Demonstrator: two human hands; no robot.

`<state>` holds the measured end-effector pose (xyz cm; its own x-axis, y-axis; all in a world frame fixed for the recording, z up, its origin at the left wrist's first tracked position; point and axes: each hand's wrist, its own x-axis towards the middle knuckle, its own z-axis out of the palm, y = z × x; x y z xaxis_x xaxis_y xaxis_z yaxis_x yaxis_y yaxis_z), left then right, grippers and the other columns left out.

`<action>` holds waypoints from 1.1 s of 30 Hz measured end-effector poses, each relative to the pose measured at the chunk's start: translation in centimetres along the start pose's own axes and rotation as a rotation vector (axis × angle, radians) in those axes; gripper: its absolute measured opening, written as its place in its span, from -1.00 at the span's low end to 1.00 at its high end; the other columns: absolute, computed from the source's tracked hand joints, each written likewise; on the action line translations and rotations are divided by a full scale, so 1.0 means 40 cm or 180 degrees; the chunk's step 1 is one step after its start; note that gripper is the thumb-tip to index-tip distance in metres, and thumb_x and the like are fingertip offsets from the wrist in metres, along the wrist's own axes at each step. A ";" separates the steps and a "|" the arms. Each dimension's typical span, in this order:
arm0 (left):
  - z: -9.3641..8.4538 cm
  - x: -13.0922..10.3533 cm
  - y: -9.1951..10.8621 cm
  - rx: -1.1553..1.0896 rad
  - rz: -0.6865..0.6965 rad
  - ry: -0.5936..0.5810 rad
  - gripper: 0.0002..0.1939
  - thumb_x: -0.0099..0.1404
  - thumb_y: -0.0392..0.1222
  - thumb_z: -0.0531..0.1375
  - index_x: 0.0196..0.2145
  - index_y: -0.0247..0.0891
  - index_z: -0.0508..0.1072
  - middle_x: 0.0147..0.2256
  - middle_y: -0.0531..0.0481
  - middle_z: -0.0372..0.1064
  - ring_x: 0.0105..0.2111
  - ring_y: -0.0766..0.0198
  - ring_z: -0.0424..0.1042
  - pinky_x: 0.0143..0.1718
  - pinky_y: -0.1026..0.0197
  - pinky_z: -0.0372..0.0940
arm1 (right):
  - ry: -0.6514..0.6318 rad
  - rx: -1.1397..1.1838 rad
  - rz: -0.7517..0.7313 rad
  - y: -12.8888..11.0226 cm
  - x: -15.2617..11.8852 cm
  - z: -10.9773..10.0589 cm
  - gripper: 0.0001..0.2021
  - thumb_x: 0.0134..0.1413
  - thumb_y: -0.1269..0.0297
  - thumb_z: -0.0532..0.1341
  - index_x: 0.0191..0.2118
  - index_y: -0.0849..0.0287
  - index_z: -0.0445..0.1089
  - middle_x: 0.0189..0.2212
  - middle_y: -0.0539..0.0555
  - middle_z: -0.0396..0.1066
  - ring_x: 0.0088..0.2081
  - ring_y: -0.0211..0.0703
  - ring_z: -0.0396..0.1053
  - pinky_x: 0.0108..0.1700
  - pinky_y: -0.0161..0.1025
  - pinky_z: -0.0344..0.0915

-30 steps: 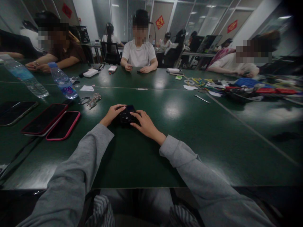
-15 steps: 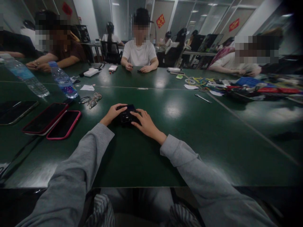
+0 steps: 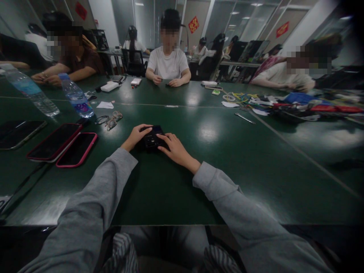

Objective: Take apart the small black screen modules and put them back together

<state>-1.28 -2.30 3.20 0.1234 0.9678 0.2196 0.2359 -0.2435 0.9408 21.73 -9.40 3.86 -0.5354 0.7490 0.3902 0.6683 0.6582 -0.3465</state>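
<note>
A small black device [image 3: 152,141] with a dark screen and a few buttons on its face rests on the green table, in the middle of the head view. My left hand [image 3: 135,136] grips its left side, with the thumb lying over the upper face and the other fingers mostly hidden behind. On the opposite side, my right hand [image 3: 175,148] is closed around the right edge; one fingertip touches the face near the buttons and the thumb lies along the near right corner. Both grey sleeves reach in from the bottom.
Phones [image 3: 76,150] lie to the left, with two water bottles [image 3: 76,96] behind them. Eyeglasses [image 3: 113,120] sit beyond my left hand. A cable pile [image 3: 301,104] and a thin metal strip [image 3: 245,118] are at right. Several people sit around the table.
My hands and the black device keep almost the same place, with only a slight shift of my right fingers. A hand of the person across has moved a little.
</note>
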 end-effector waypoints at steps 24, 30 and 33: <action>0.009 0.008 -0.014 0.0574 0.0374 0.0925 -0.69 0.26 0.03 0.18 -0.20 -0.23 0.54 -0.13 -0.11 0.51 -0.11 0.15 0.45 0.02 0.08 0.29 | -0.0013 -0.0350 -0.0025 -0.018 -0.006 -0.006 -0.49 0.34 0.05 0.05 0.34 -0.16 0.03 0.30 0.16 -0.06 0.28 0.11 0.04 0.22 0.17 0.21; 0.013 0.003 -0.010 0.0478 0.0464 0.0704 -0.69 0.27 0.00 0.17 -0.15 -0.23 0.52 -0.10 -0.12 0.49 -0.08 0.13 0.44 0.02 0.06 0.30 | -0.0015 -0.0328 -0.0005 -0.019 -0.007 -0.007 -0.49 0.34 0.06 0.06 0.34 -0.17 0.01 0.29 0.17 -0.05 0.27 0.12 0.06 0.21 0.20 0.21; 0.012 0.000 -0.005 0.0390 0.0443 0.0367 -0.68 0.26 -0.03 0.18 -0.10 -0.23 0.50 -0.04 -0.11 0.47 -0.02 0.12 0.42 0.09 0.04 0.26 | -0.0023 -0.0312 -0.0013 -0.018 -0.008 -0.007 -0.50 0.34 0.07 0.05 0.34 -0.17 0.01 0.29 0.18 -0.04 0.26 0.12 0.07 0.20 0.20 0.21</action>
<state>-0.88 -2.28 2.90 0.0536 0.9235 0.3800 0.3404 -0.3746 0.8624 21.56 -10.13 4.20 -0.5417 0.7471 0.3854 0.7132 0.6511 -0.2597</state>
